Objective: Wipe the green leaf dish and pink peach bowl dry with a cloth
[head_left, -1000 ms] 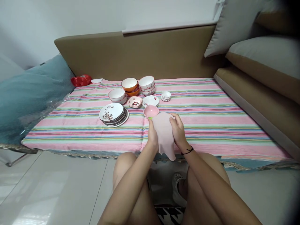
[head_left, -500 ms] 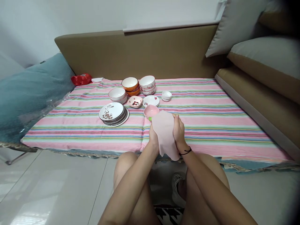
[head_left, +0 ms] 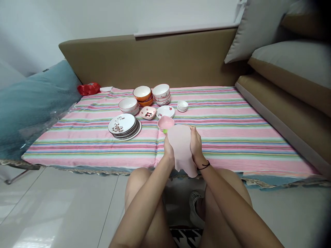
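Note:
A pale pink cloth (head_left: 181, 146) is held between my two hands above the front edge of the striped cover. My left hand (head_left: 169, 148) is closed on its left side, and my right hand (head_left: 196, 142) grips its right side. The cloth's lower end hangs loose toward my knees. Whether anything lies under the cloth is hidden. Just beyond my left fingers sits a pink bowl (head_left: 166, 122) with a green tip, stacked on another. Behind it are white flowered plates (head_left: 165, 111) and a small square dish (head_left: 147, 112).
Patterned plates (head_left: 122, 123) are stacked at left. Behind them stand a white bowl (head_left: 128, 104), orange bowls (head_left: 142, 93) and white bowls (head_left: 161, 91). Small white dishes (head_left: 182, 105) sit to the right. A red bag (head_left: 89, 89) lies far left; cushions (head_left: 292, 65) fill the right side.
The cloth lies a little smoother and its top edge is slightly lower. Both hands keep their grip on it. The view has shifted slightly.

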Demonstrator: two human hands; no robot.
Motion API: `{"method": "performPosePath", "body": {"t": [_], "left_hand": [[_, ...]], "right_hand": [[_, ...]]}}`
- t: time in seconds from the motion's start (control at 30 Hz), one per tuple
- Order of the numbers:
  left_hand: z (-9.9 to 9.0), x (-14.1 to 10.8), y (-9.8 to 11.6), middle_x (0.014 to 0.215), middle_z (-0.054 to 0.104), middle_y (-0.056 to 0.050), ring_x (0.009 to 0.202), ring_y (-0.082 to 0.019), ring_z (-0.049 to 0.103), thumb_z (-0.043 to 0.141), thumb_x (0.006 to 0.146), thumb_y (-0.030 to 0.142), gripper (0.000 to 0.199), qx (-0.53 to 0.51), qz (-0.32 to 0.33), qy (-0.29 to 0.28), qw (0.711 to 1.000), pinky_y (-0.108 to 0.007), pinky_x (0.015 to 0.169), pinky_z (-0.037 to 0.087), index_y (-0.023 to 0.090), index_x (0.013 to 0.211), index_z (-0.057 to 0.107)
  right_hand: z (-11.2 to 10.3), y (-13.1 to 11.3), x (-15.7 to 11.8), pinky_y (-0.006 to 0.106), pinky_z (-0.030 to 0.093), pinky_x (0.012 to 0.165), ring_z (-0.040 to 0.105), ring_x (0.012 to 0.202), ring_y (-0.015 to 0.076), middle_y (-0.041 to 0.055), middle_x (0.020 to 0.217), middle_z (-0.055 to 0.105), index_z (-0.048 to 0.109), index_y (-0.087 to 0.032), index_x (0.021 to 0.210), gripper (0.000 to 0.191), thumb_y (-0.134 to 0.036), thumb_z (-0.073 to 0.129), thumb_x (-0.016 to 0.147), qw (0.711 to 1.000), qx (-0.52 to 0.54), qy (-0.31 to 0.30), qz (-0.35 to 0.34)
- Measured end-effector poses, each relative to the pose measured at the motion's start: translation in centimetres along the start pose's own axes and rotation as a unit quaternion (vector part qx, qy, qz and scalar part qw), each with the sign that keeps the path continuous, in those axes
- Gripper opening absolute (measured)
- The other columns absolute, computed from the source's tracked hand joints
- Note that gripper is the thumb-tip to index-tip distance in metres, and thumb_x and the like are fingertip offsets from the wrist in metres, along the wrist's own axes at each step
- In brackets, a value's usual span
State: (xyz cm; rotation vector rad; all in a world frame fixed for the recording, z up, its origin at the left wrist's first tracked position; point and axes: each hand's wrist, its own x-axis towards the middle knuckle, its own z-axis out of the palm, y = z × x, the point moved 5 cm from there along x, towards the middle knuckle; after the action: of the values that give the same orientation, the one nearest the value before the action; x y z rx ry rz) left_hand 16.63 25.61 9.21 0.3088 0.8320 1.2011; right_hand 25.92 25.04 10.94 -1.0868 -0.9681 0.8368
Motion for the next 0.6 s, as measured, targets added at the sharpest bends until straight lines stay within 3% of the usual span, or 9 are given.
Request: {"method": "performPosePath", "body": {"t": [0.1,0.2,0.3,0.47,0.6], "left_hand": [[0.1,-0.2,-0.1,0.07,0.065,-0.003,0.064,-0.013,0.059,0.049,0.081,0.038,0.026,-0.042,-0.029,0.021,0.998,-0.025,0.065,0.049,0.014,0.076,0.06],[-0.1,-0.1,0.2,0.07,0.066,-0.003,0.069,-0.015,0.062,0.053,0.079,0.044,0.03,-0.042,0.005,0.039,0.998,-0.025,0.068,0.049,0.015,0.078,0.06],[-0.1,0.0,0.3,0.076,0.068,-0.005,0.081,-0.02,0.064,0.053,0.076,0.056,0.042,-0.035,0.018,0.011,0.999,-0.027,0.072,0.05,0.015,0.083,0.062],[0.1,-0.1,0.2,0.081,0.069,-0.01,0.086,-0.024,0.065,0.048,0.076,0.064,0.056,-0.029,-0.024,-0.048,0.998,-0.031,0.075,0.051,0.012,0.089,0.065],[-0.1,-0.1,0.9,0.083,0.07,-0.01,0.083,-0.023,0.066,0.051,0.077,0.056,0.05,-0.05,-0.033,-0.015,0.998,-0.03,0.075,0.051,0.011,0.092,0.065]], "right_hand": [[0.2,0.0,0.1,0.032,0.045,0.08,0.059,0.09,0.02,0.006,0.094,0.067,0.065,-0.019,0.099,0.053,-0.06,0.034,0.087,1.0,0.012,-0.002,0.007],[0.0,0.3,0.2,0.033,0.044,0.081,0.058,0.091,0.0205,0.0062,0.094,0.067,0.067,-0.019,0.098,0.053,-0.059,0.032,0.089,1.0,-0.005,0.001,-0.009],[-0.3,0.5,0.3,0.035,0.041,0.087,0.056,0.097,0.0213,0.0061,0.098,0.066,0.067,-0.022,0.098,0.053,-0.056,0.027,0.091,0.997,-0.061,0.007,-0.035],[-0.6,0.0,0.6,0.038,0.037,0.093,0.053,0.101,0.0215,0.0069,0.102,0.063,0.066,-0.024,0.1,0.049,-0.048,0.023,0.095,0.979,-0.177,-0.002,-0.1],[-1.0,-0.6,0.7,0.039,0.036,0.095,0.052,0.105,0.0203,0.0077,0.107,0.061,0.061,-0.023,0.106,0.043,-0.044,0.025,0.096,0.976,-0.187,0.003,-0.108]]}}
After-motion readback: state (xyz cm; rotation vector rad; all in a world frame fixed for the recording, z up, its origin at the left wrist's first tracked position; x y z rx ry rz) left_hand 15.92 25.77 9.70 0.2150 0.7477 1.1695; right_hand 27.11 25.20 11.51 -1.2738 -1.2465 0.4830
